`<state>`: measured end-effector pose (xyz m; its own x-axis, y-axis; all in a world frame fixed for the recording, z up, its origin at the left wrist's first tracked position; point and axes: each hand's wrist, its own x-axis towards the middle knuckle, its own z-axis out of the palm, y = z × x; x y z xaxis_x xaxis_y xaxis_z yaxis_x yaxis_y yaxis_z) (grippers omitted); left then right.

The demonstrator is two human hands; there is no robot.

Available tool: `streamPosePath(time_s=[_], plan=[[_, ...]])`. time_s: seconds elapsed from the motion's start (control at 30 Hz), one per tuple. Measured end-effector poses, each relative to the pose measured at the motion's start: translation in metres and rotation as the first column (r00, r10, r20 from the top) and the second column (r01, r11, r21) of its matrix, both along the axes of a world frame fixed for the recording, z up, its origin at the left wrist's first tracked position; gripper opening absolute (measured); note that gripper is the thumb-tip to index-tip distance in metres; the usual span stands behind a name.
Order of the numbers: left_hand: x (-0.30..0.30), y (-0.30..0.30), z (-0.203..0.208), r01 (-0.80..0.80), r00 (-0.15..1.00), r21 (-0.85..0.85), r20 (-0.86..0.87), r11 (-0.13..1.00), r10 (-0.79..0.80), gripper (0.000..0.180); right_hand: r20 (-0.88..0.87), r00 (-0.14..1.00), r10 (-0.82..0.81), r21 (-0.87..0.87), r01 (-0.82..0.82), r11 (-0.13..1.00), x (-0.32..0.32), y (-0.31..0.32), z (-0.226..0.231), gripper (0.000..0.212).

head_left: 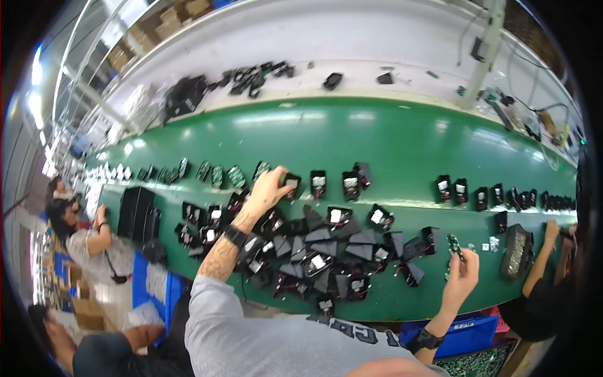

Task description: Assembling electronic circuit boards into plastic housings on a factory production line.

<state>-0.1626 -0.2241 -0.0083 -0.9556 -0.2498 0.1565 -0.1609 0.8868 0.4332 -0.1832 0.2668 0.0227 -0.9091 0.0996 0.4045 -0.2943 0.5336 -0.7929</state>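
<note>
My left hand [269, 192] reaches over the pile to the row on the green bench. Its thumb and index finger close at the near side of a small black plastic housing [293, 183]; part of the grip is hidden. Right beside those fingers lies a green circuit board [262, 168]. On the right, my right hand [463, 273] pinches another green circuit board [454, 245], held upright above the bench. Between my arms spreads a heap of black plastic housings [320, 262], several with white labels and red wires.
More housings [318, 182] and boards stand in a line along the bench [377, 144]. A black box [139, 213] is at left, a tray of small metal parts [517, 251] at right. Blue bins [468, 339] sit below the near edge. Co-workers are on both sides.
</note>
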Motion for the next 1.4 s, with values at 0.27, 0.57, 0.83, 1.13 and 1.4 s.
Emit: streamPosePath(time_s=[0.27, 0.57, 0.83, 1.13, 1.4], plan=[[0.022, 0.046, 0.048, -0.113, 0.992, 0.784, 0.052, 0.611, 0.117, 0.036, 0.131, 0.951, 0.281, -0.609, -0.146, 0.779, 0.027, -0.035, 0.007, 0.025], [0.046, 0.206, 0.099, 0.056, 0.984, 0.972, -0.015, 0.229, -0.177, 0.036, 0.161, 0.801, 0.576, -0.822, -0.215, 0.528, 0.024, -0.064, 0.018, 0.020], [0.050, 0.231, 0.068, 0.054, 0.974, 0.977, -0.007, 0.205, -0.225, 0.035, 0.116, 0.738, 0.665, -0.829, -0.297, 0.474, 0.041, -0.065, 0.013, 0.018], [0.061, 0.238, 0.065, 0.068, 0.974, 0.976, -0.020, 0.208, -0.224, 0.037, 0.132, 0.788, 0.601, -0.797, -0.277, 0.537, 0.052, -0.073, 0.015, 0.015], [0.062, 0.239, 0.076, 0.021, 0.938, 0.967, 0.068, 0.253, -0.339, 0.052, 0.258, 0.793, 0.551, -0.690, -0.248, 0.680, 0.046, -0.075, 0.013, 0.019]])
